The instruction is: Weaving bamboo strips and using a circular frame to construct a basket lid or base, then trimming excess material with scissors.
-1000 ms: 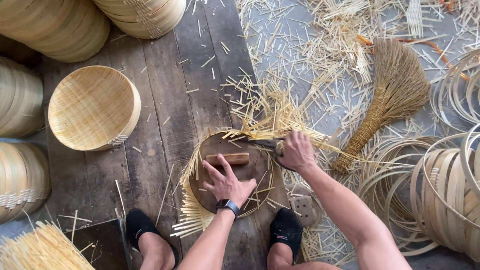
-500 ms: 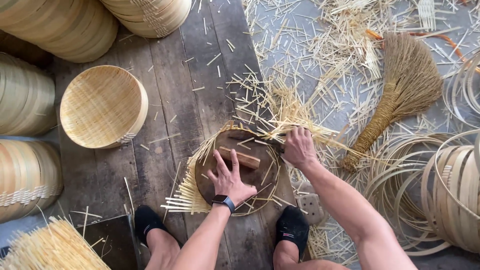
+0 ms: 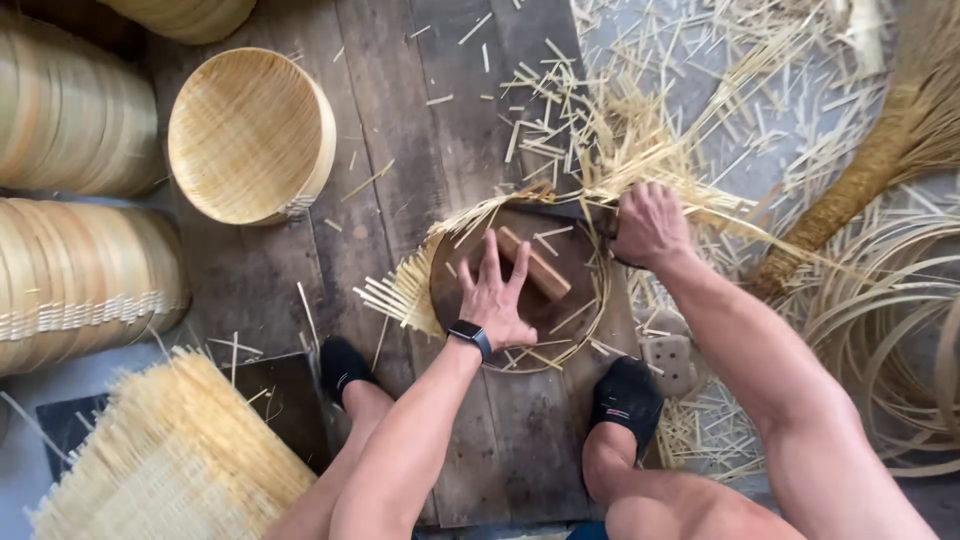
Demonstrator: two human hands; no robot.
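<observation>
The round board (image 3: 520,290) lies flat on the wood floor (image 3: 420,120), right between your two feet. A woven bamboo mat (image 3: 420,285) is pressed under it, and loose strip ends stick out past the board's left edge and top edge.

Your left hand (image 3: 497,300) lies flat on the board with the fingers spread wide. It holds nothing; it just presses down. Its fingertips touch a small wood block (image 3: 535,265) that lies tilted on the board. A dark watch (image 3: 470,335) sits on that wrist.

Your right hand (image 3: 648,225) is at the board's top right edge. It is closed in a fist around something dark, but you cannot tell what it is. The hand rests among the strips there.

Up and left of the board sits a finished bamboo bowl (image 3: 250,135), well apart from it. Left of the board are stacks of bowls (image 3: 80,270). Right of the board lie a broom (image 3: 880,150) and bamboo hoops (image 3: 890,330). Cut bits (image 3: 560,110) lie scattered above the board.
</observation>
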